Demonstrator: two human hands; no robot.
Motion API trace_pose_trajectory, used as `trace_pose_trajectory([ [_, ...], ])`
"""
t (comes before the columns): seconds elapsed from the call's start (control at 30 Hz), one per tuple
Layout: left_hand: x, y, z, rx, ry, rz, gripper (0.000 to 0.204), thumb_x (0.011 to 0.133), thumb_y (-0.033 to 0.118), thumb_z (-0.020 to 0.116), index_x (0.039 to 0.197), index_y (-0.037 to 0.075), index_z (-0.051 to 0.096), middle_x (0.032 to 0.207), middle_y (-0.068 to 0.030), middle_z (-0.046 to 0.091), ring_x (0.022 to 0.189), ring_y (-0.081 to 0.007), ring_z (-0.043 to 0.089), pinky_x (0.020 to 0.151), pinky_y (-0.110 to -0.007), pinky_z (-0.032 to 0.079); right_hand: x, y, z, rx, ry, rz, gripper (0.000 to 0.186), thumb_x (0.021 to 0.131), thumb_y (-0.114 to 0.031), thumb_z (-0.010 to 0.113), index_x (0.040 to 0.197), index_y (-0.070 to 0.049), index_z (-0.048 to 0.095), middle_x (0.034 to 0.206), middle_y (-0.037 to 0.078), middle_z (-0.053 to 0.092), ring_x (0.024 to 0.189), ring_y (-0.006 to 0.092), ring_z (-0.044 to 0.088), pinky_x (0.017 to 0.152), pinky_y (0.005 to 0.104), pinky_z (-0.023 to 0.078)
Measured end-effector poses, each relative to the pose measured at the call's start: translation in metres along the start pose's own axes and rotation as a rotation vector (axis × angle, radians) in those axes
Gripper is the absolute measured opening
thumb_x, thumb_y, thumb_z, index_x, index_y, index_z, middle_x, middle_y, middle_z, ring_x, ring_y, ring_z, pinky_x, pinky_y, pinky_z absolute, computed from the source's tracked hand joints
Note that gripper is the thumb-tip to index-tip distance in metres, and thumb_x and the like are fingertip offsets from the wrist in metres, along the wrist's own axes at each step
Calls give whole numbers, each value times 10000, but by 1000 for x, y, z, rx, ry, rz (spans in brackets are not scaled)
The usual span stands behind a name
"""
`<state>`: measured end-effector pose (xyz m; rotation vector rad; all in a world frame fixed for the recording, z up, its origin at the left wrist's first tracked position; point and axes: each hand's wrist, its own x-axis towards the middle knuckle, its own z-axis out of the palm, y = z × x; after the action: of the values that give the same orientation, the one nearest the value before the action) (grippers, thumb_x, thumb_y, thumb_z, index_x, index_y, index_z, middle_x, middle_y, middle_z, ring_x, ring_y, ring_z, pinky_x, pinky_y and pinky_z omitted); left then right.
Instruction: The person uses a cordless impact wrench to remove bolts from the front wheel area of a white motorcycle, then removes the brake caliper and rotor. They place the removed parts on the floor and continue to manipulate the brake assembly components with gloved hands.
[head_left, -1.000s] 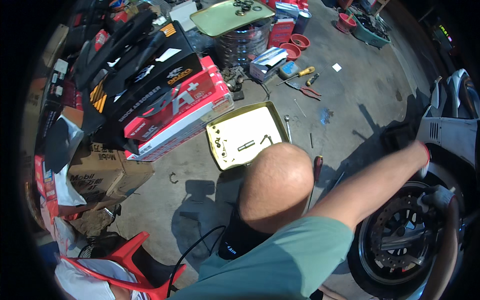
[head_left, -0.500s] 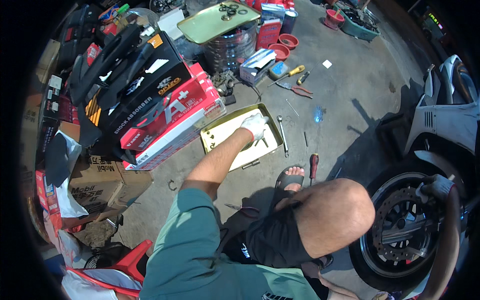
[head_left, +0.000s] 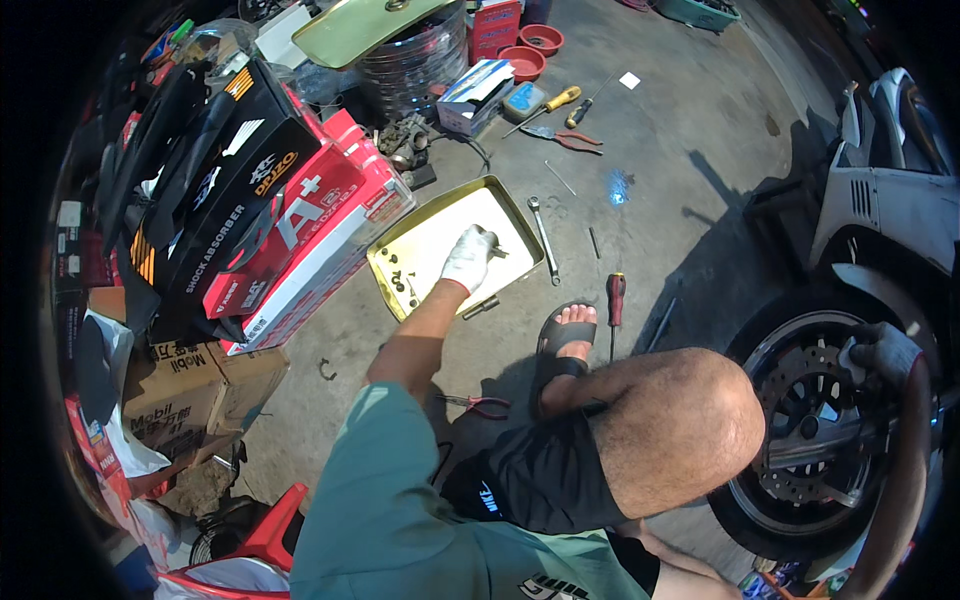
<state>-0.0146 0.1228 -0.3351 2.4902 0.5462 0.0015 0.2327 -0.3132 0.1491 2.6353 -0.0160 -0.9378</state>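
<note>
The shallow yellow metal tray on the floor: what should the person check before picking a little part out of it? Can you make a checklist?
1. Left hand in its white glove is over the shallow yellow metal tray: ok.
2. Grip shut on a part: cannot tell, the fingers hide it.
3. Small dark bolts lie in the tray within reach: ok.
4. Right hand in its grey glove rests on the black motorcycle wheel: ok.
5. Long silver wrench lies beside the tray, outside it: ok.
6. Red-handled screwdriver lies close to the sandalled foot: not ok, could be stepped on.
</note>
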Motion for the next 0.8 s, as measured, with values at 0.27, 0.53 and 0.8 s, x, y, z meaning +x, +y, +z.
trace_pose_trajectory([
  [0.27, -9, -18, -19, -876, 498, -455, 186, 954, 91, 691, 1125, 21, 665, 861, -63, 693, 646, -166, 608, 599, -325, 510, -5, -3, -4, 11, -3, -42, 494, 866, -174, 708, 1335, -21, 669, 1209, 189, 731, 1038, 264, 716, 980, 375, 536],
  [0.53, -26, -28, -22, -2101, 346, -691, 195, 1072, 129, 498, 1159, -19, 588, 861, -83, 574, 713, -184, 578, 602, -294, 505, -5, -11, -1, -1, 24, -30, 467, 869, -196, 688, 1304, -25, 689, 1177, 172, 743, 1042, 261, 711, 962, 385, 535],
  [0.8, -17, 127, -49, -1401, -14, -470, 280, 1011, 315, 622, 1218, 145, 703, 787, 34, 590, 668, -74, 519, 530, -238, 402, 31, 44, -1, -144, -6, -223, 281, 924, -296, 670, 1046, -60, 762, 879, 93, 716, 739, 196, 623, 686, 376, 502],
])
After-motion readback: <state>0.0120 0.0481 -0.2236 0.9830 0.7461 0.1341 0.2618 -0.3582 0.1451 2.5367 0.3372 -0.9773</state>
